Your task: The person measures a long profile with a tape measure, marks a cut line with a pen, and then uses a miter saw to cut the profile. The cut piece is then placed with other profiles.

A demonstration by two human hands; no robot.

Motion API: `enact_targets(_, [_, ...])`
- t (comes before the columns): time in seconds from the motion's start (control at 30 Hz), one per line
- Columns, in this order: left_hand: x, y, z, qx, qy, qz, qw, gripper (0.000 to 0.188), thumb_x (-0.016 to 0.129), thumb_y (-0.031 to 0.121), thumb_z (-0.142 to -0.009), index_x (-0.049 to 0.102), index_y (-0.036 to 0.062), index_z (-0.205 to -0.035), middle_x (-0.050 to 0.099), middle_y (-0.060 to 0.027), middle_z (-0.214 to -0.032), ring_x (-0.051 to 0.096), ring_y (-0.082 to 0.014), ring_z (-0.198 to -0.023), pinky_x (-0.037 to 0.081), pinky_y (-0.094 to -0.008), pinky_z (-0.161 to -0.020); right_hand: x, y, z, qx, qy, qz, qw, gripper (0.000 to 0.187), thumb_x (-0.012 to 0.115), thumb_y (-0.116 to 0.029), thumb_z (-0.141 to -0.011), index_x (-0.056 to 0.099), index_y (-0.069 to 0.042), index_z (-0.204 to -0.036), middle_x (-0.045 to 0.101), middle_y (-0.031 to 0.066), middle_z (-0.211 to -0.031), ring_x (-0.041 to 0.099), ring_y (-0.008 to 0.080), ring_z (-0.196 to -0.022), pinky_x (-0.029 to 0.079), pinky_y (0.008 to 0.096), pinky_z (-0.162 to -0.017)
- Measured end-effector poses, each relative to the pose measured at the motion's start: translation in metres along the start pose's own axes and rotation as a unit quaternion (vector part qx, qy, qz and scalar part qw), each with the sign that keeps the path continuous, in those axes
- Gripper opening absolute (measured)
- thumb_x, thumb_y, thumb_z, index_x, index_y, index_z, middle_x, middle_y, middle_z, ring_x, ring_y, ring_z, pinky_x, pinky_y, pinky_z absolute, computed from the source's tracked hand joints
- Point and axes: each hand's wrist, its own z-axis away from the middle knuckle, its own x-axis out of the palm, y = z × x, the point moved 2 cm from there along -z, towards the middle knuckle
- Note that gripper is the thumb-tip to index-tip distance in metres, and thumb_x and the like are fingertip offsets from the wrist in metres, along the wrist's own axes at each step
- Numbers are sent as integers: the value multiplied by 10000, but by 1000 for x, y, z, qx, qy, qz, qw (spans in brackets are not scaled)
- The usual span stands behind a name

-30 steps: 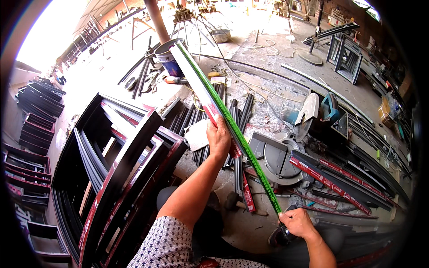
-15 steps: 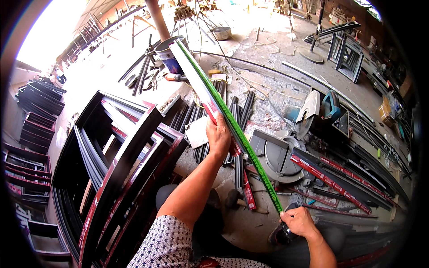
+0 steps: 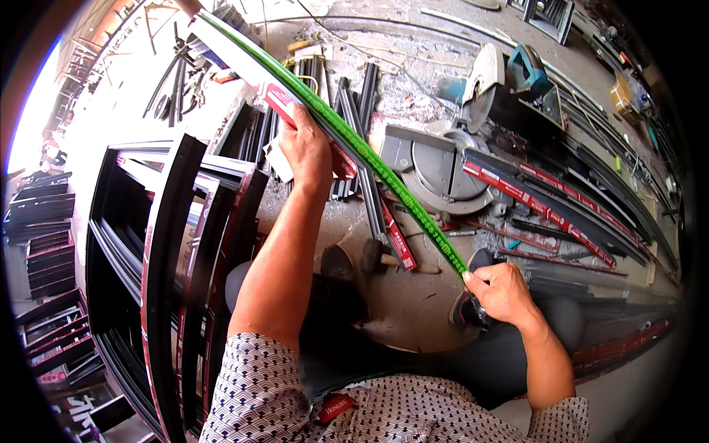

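The view has tipped downward, lifting everything in frame, yet the hold looks unchanged, so the stretch stays taut. From the left, one long dark bar with white-and-red film (image 3: 235,62) slants down, the left hand (image 3: 306,151) wrapped around it, one narrow bright-green measuring tape (image 3: 391,178) along its edge. Next come one dark-headed, wooden-handled hammer (image 3: 372,256), one grey metal saw with a round base (image 3: 447,177), and the right hand (image 3: 502,292), pinching the tape's lower end.

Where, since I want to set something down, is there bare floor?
The floor between the shoes, this side of the mallet, looks mostly bare. Another patch shows at lower right, below the reddish bars. It is crowded around the saw and the frames at left.
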Motion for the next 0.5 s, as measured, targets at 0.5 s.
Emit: enact_targets(0.5, [-2, 10, -3, 20, -11, 8, 1000, 337, 560, 391, -1134, 601, 65, -1060, 612, -8, -827, 594, -105, -675, 524, -271, -608, -2, -2, 2, -28, 36, 17, 999, 406, 688, -250, -1006, 629, -19, -676, 574, 186, -577, 566, 402, -516, 430, 475, -541])
